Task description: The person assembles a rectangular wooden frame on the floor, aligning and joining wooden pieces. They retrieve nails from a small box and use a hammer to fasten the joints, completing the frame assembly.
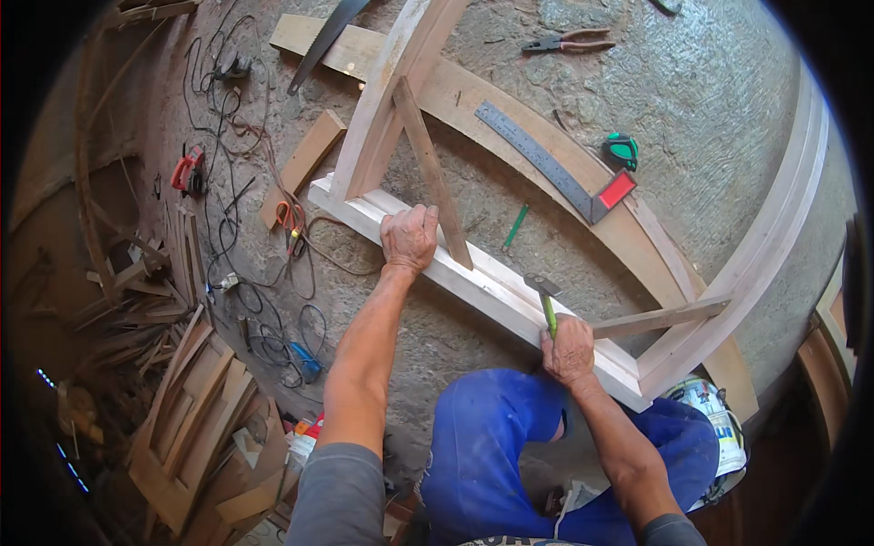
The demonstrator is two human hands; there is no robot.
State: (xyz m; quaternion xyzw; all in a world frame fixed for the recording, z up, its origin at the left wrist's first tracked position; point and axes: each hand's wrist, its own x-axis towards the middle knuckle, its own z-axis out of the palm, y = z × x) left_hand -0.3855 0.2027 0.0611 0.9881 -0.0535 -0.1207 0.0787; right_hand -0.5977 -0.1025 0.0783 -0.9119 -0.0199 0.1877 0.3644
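Observation:
A pale wooden frame (496,278) spans the middle, its near rail running from upper left down to lower right. My left hand (410,238) is closed over that rail near its left corner. In my right hand (569,350) is a hammer (549,314) with a green handle, its dark head just over the rail. Two thin wooden braces slant across the corners: the left brace (430,168) stands just right of my left hand, the right brace (660,318) just beyond my right. What lies under my left fingers is hidden.
A long board (564,150) under the frame carries a square (537,155) with a red stock. Pliers (569,42), a green tape measure (620,151) and a green pencil (516,227) lie around. Cables (264,341) and wood offcuts (196,400) are at left; a bucket (715,423) stands by my knee.

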